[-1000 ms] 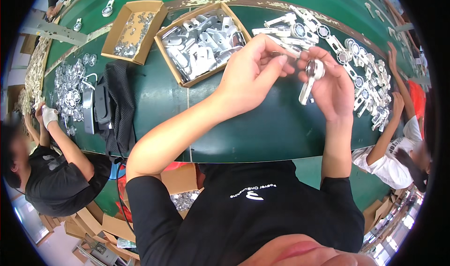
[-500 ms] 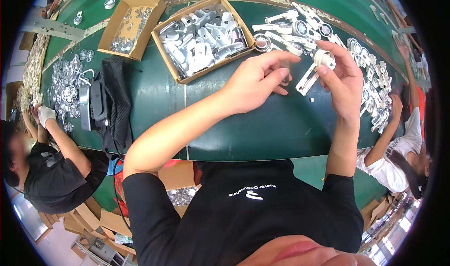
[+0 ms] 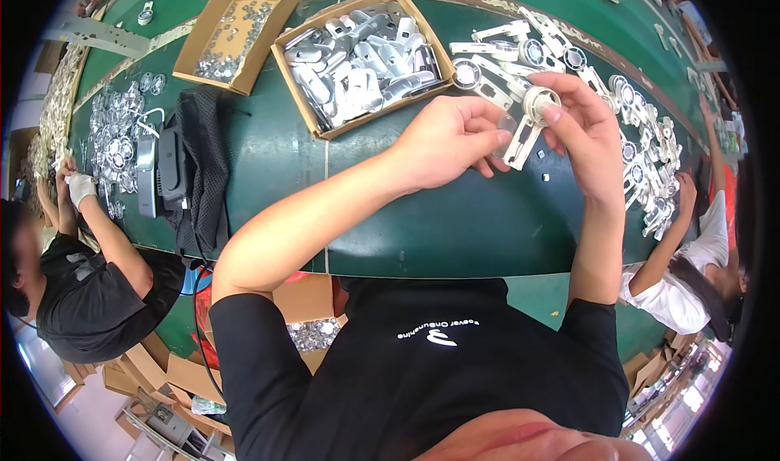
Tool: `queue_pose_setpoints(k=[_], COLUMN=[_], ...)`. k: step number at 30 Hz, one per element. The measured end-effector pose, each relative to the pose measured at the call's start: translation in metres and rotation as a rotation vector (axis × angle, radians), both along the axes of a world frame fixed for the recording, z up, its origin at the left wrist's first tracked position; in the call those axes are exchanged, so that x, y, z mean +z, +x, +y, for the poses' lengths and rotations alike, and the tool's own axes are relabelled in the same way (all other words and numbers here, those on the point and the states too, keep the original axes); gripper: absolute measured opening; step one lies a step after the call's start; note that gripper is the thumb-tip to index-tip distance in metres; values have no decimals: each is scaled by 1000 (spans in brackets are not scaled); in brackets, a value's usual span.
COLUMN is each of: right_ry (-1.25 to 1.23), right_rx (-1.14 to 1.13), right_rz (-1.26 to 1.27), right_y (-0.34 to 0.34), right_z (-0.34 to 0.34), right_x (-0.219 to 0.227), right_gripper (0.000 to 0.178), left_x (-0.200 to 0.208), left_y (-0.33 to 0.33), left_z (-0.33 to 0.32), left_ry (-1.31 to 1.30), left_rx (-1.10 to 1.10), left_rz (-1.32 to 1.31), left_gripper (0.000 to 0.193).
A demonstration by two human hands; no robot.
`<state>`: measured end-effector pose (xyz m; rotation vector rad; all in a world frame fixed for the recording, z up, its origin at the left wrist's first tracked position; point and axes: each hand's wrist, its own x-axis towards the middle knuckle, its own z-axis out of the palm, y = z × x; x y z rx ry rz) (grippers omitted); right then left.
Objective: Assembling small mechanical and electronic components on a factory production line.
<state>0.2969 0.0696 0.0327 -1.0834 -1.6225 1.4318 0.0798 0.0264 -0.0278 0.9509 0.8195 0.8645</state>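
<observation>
Right hand [image 3: 589,140] is gripping a white ring-headed part [image 3: 520,146]: thumb is pressing at the ring, fingers are curling round its far side, the hand part closed with no slack showing. The grip is sitting at the round head, presumably because this is leaving the narrow bar free and facing the other hand. Left hand [image 3: 443,146] is half closed, thumb and forefinger nearly meeting; they appear to be pinching a thin clear disc [image 3: 505,126], probably by its edge so that its faces are staying uncovered. White part is lying between the two hands, ring up against the right fingers, bar slanting down toward the left fingertips; whether bar and disc are touching, cannot tell. Both hands are hovering over the green tabletop [image 3: 398,225], with two small white pieces [image 3: 545,177] resting just below the right fingers. Open carton of silver pieces [image 3: 374,113] is standing beyond the left forearm, likely for easy reach; a shallower carton [image 3: 268,43] is sitting to its left, holding small bits. Similar white parts [image 3: 638,173] are lying loosely heaped beyond and to the right of the right hand, seemingly grouped to leave working room in front.
</observation>
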Motion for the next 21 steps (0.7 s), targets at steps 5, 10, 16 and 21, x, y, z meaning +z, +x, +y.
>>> queue_pose_setpoints(k=[5, 10, 16, 21], right_ry=[-19, -39, -50, -78], right_rx=[78, 74, 98, 129], right_rz=[-26, -56, -84, -64], right_y=[-3, -8, -8, -11], right_z=[-1, -3, 0, 1], right_x=[-1, -2, -4, -8], right_gripper=[30, 30, 29, 30], left_x=[-2, -1, -2, -3], left_y=[1, 1, -1, -2], left_z=[-2, -4, -1, -1], left_ry=[-57, -130, -101, -111], left_rx=[-17, -28, -93, -97], left_rz=[-22, -66, -46, -67], left_gripper=[25, 25, 28, 27])
